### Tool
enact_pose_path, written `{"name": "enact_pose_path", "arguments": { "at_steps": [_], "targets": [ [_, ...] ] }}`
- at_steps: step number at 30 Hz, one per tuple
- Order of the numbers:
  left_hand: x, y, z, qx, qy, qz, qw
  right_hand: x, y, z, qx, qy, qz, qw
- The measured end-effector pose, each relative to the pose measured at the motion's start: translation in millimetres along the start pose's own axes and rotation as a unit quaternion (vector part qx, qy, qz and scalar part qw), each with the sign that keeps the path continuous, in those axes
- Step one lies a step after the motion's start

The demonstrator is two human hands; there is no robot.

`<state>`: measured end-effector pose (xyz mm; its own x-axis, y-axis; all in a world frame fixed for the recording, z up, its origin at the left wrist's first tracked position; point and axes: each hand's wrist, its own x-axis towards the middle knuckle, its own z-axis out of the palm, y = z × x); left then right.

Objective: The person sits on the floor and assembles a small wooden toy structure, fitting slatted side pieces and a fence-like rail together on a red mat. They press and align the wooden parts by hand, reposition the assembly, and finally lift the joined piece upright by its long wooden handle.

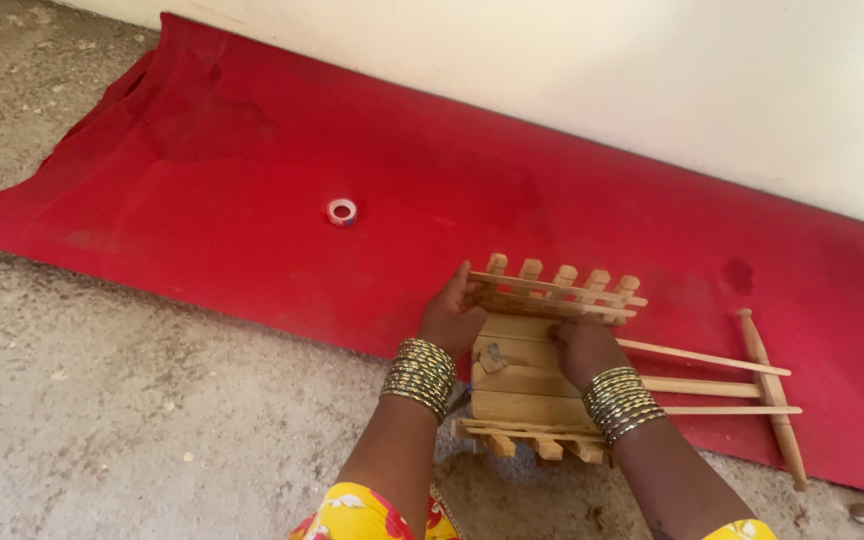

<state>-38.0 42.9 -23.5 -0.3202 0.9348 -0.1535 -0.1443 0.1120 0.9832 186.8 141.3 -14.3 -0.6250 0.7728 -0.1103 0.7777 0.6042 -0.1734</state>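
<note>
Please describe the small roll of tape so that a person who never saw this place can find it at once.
Look at the red mat spread along the white wall. Near its middle, up and left of both hands and the wooden frame, lies the small roll of tape. It is the only round, whitish thing, alone on the red.

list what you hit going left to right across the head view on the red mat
roll of tape → left hand → right hand → wooden rack of dowels

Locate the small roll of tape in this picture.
In the head view, the roll of tape lies on the red mat, left of centre, beyond the left hand.
</note>
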Motion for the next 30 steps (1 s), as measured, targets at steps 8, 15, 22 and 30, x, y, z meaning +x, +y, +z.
{"name": "enact_pose_path", "arguments": {
  "at_steps": [8, 15, 22, 30],
  "targets": [
    [0, -2, 2, 0.008, 0.007, 0.009, 1.0, -4, -50, -8, 0.016, -0.015, -0.153, 0.988],
    [0, -4, -2, -0.015, -0.018, 0.023, 0.999, 5, -56, -3, -0.049, -0.079, -0.276, 0.957],
    [-4, 0, -2, 0.046, -0.015, 0.008, 0.999, 13, -3, -10, -0.052, -0.06, -0.076, 0.994],
    [0, -7, -3, 0.044, -0.015, 0.009, 0.999, 4, -41, 9, 0.025, -0.053, -0.172, 0.983]
  ]
}}
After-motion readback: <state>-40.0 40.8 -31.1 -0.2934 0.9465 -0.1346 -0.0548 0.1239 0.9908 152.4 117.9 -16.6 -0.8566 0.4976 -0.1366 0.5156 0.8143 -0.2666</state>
